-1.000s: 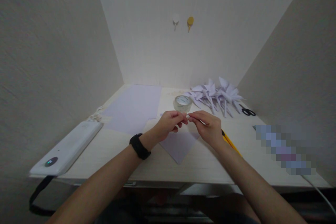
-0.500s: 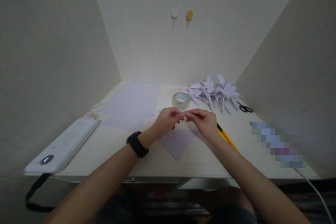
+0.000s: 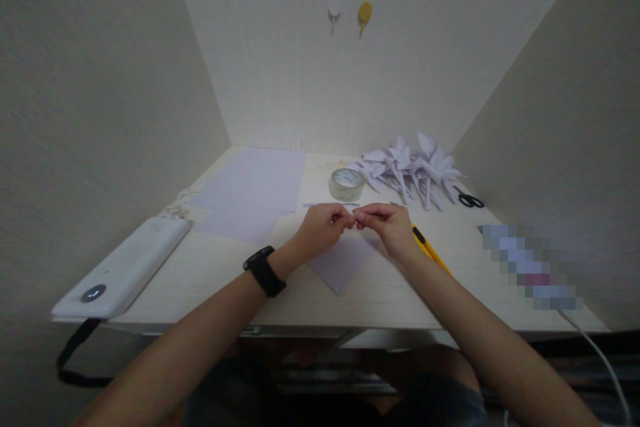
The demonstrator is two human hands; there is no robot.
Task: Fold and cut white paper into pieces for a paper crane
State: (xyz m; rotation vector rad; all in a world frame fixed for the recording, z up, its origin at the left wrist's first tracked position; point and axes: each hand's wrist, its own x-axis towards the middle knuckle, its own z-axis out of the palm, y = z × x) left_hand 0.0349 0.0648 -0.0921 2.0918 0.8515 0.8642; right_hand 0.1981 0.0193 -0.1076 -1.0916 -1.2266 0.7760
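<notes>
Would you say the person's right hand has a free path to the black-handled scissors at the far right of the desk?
Probably yes: the scissors lie in the open beside the folded paper shapes, with bare desk between them and the right hand, though its fingertips now pinch something small.

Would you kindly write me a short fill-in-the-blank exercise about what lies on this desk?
1. The left hand wears a black band on its ____.
2. The roll of clear tape lies just left of a pile of folded ____.
3. The black-handled scissors lie to the ____ of that pile.
4. The yellow utility knife lies under the ____ forearm.

Missing words: wrist; paper; right; right
</notes>
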